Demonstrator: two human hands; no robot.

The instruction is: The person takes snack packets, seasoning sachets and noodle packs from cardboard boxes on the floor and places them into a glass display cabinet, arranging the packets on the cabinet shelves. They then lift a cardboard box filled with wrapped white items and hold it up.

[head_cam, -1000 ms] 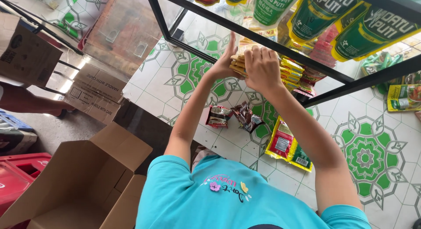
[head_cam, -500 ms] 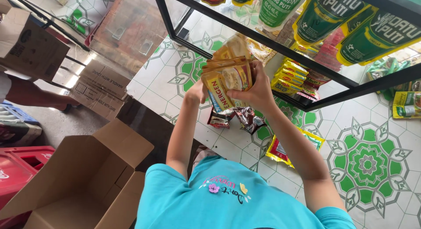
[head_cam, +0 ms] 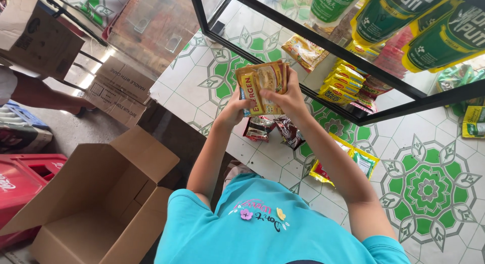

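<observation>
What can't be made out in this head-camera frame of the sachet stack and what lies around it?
- Stack of tan sachets: the count is unclear, since only the front one faces the camera and the left hand and right hand cover its lower edge.
- Open cardboard box: its near corner is cut off by the bottom frame edge.
- Green pouches on the glass shelf: tops cut off by the upper edge.
- Dark packets on the floor: partly hidden behind the forearms.
</observation>
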